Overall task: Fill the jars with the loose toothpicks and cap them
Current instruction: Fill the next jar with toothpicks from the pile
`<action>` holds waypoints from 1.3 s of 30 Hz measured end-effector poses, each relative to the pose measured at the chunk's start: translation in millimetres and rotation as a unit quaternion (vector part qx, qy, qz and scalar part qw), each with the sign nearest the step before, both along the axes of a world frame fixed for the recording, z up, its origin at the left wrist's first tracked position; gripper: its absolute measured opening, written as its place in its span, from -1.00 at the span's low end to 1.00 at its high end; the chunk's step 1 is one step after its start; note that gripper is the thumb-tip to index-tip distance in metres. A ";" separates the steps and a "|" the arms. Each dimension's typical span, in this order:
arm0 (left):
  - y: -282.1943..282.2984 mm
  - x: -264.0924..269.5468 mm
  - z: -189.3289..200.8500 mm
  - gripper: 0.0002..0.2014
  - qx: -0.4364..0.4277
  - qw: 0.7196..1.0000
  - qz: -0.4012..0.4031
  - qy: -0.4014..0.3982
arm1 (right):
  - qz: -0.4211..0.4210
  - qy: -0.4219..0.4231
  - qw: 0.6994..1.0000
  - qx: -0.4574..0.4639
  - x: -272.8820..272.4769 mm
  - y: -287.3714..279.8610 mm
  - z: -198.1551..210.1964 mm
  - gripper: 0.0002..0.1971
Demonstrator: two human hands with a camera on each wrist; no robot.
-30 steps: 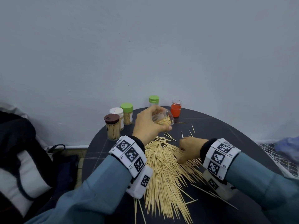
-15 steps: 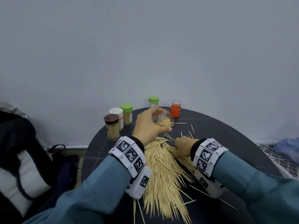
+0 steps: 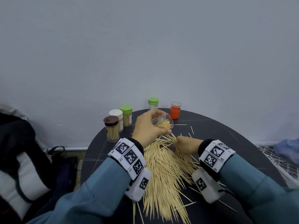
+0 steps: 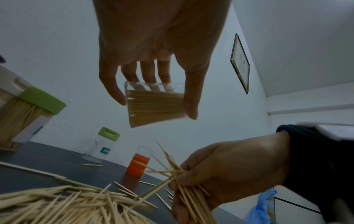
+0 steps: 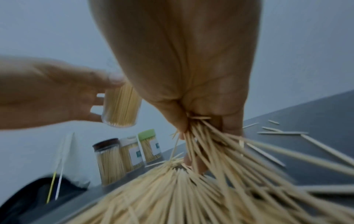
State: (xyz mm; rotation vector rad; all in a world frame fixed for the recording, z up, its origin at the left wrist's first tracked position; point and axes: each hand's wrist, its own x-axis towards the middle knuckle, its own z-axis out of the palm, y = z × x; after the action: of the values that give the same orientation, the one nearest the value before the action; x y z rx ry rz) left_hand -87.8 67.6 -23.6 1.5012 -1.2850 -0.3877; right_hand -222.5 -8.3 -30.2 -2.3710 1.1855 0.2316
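Note:
My left hand [image 3: 148, 126] grips a clear uncapped jar [image 3: 163, 122] tilted on its side above the table, partly filled with toothpicks [image 4: 155, 109]. The jar [image 5: 120, 106] shows in the right wrist view too. My right hand [image 3: 186, 145] pinches a bunch of toothpicks [image 4: 184, 186] just below and right of the jar mouth; the bunch [image 5: 206, 145] fans out from the fingers. A big pile of loose toothpicks [image 3: 161, 175] lies on the dark round table [image 3: 226, 143] between my wrists.
Capped jars stand at the table's far left: brown lid [image 3: 111, 130], white lid [image 3: 116, 114], green lid [image 3: 126, 114]. Another green-lidded jar [image 3: 153, 102] and an orange cap holder [image 3: 175, 110] stand at the back. Stray toothpicks [image 3: 191, 128] lie nearby. A dark bag [image 3: 19, 159] sits left.
My right hand has slid left and forward along the pile and has lifted a bunch of toothpicks up close to the jar mouth. The left hand and jar have stayed put.

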 end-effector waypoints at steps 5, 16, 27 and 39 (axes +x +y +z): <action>-0.7 0.6 -1.0 -0.50 0.003 1.000 -0.002 0.000 | -0.089 -0.186 0.968 0.145 -4.6 -6.9 -3.9 -0.71; -2.5 1.5 -5.1 -0.50 0.005 1.000 -0.010 -0.004 | -0.188 -0.451 0.817 0.305 -4.4 -17.7 -21.7 -0.79; -5.2 1.2 -10.3 -0.50 0.037 0.999 -0.022 -0.028 | -0.167 -0.632 0.710 0.261 -0.7 -18.1 11.5 -0.69; -6.9 -6.1 -14.1 -0.53 0.097 0.993 -0.062 0.034 | -0.126 -0.711 0.666 0.185 20.8 -6.3 37.3 -0.73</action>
State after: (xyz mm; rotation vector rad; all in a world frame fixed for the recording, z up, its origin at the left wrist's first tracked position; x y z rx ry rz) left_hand -93.9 60.7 -37.7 1.5587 -1.3207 -0.6560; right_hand -201.6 -14.5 7.1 -1.2279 0.4855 -1.1626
